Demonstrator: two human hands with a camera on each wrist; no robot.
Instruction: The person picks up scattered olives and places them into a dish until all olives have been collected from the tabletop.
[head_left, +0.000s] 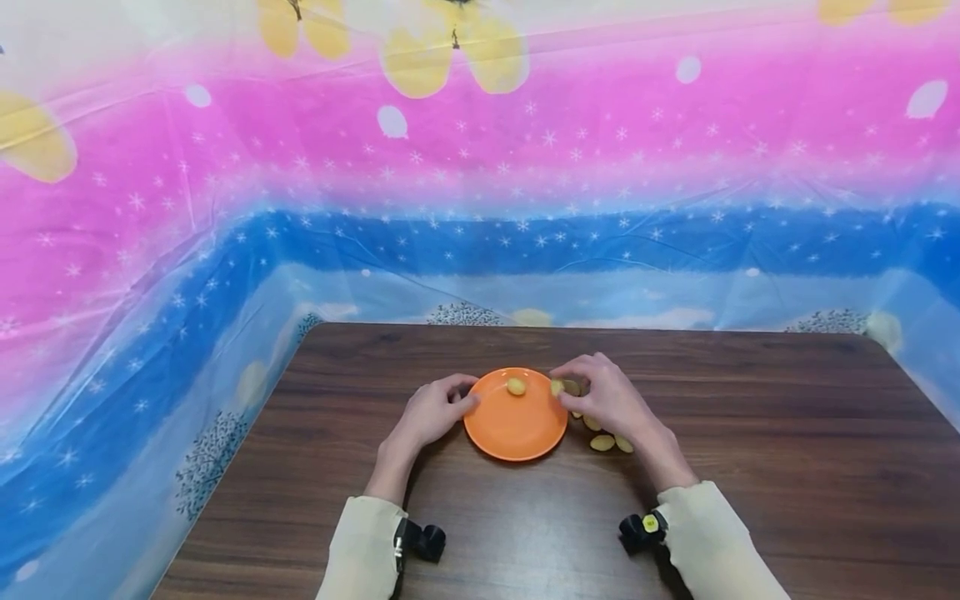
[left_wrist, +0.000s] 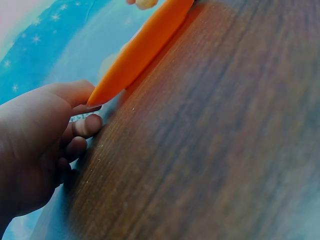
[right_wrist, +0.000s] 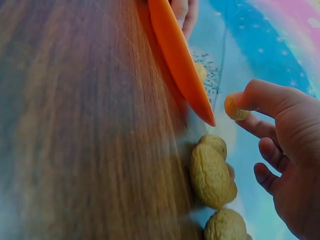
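An orange plate [head_left: 517,425] sits on the table with one small yellow potato [head_left: 516,387] near its far edge. My left hand [head_left: 431,412] pinches the plate's left rim; in the left wrist view the thumb lies on the edge and the other fingers curl below it. Over the right rim, my right hand [head_left: 615,404] holds another small potato [right_wrist: 236,107] between thumb and index finger, raised above the plate's edge in the right wrist view. Several more wrinkled potatoes [right_wrist: 210,175] lie on the table beneath and beside this hand, close to the plate's right side.
The dark wood-grain table [head_left: 337,367] has rounded far corners. A pink and blue patterned cloth [head_left: 480,242] hangs behind it and along the left side. Each wrist wears a small black camera, near the cuffs of light sleeves [head_left: 360,546].
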